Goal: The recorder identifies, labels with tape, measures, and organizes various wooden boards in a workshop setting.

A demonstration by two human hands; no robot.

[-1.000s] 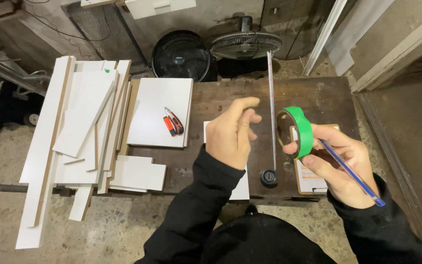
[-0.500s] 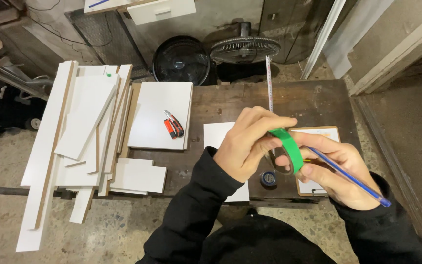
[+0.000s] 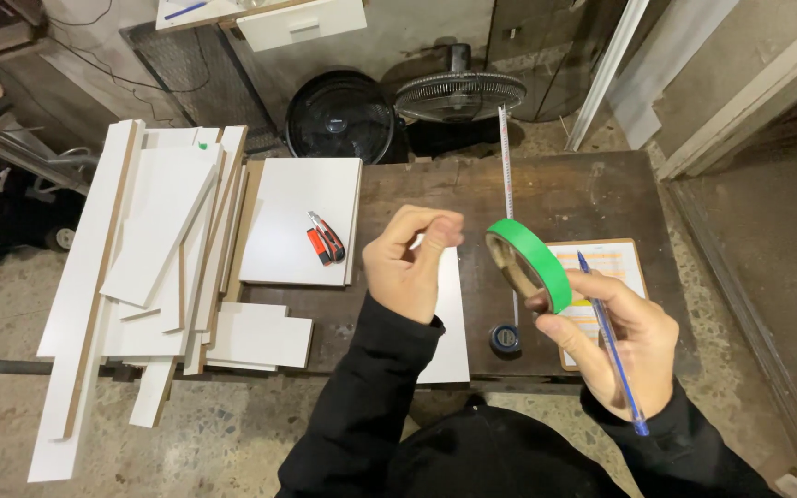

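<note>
Right hand (image 3: pixel 615 346) grips a light, stiff green tape roll (image 3: pixel 528 263) by its rim, pen (image 3: pixel 609 341) tucked alongside, above the bench (image 3: pixel 565 198), while the left hand (image 3: pixel 410 263) pinches closed on nothing visible.

We see long black sleeves reaching to both wrists, the cuffs soft and slightly bunched just behind the left hand (image 3: pixel 410 261) and the right hand (image 3: pixel 622 343). Both hands are bare, without gloves, rings or a watch. Below them, the dark garment spreads over the chest, plain and unmarked.
</note>
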